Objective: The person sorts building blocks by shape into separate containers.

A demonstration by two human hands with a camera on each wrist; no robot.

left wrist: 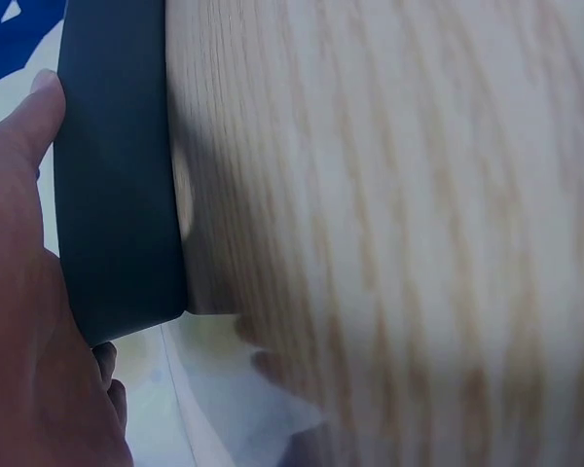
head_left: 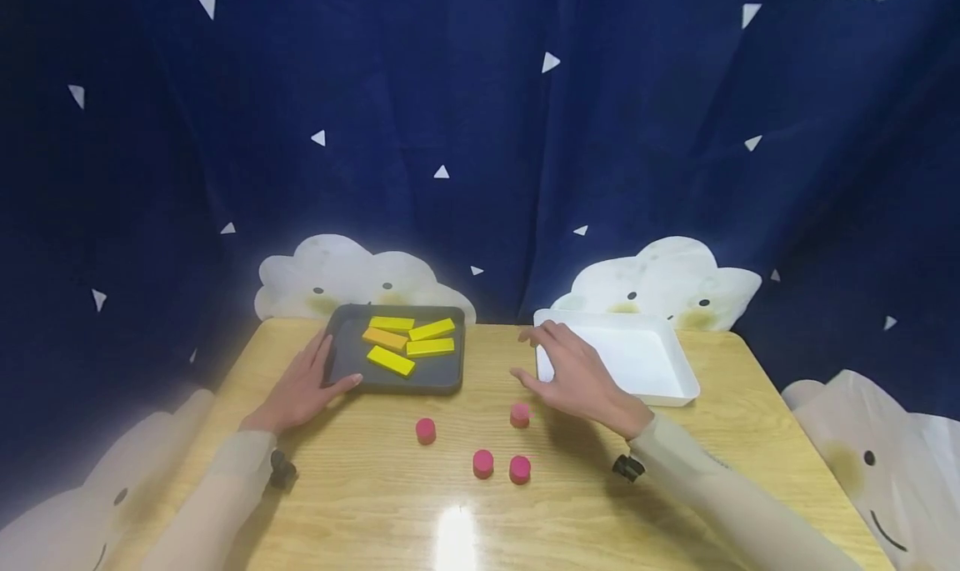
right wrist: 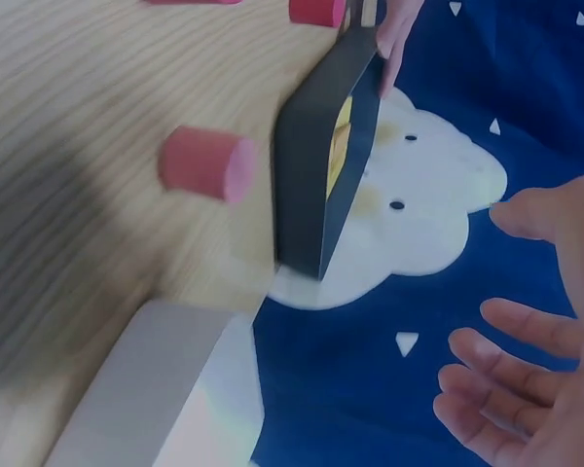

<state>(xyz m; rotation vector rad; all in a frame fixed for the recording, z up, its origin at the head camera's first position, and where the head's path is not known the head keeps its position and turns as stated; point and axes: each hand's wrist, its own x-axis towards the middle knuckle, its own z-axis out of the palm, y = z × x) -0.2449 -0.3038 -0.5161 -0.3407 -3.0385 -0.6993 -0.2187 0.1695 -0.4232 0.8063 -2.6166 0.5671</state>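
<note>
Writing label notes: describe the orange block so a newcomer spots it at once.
On the wooden table, find the dark gray tray, left of the white tray. Among its flat blocks, the orange block lies toward the left, between a yellow block behind and another in front. It is the only orange one; the other four are yellow.

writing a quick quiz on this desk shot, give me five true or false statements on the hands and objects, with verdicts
1. The left hand touches the dark tray. True.
2. The cylinders are in the white tray. False: all four stand on the table.
3. The blocks lie in the dark tray. True.
4. Every block is yellow. False: one is orange.
5. The right hand holds a cylinder. False: it holds nothing.
</note>
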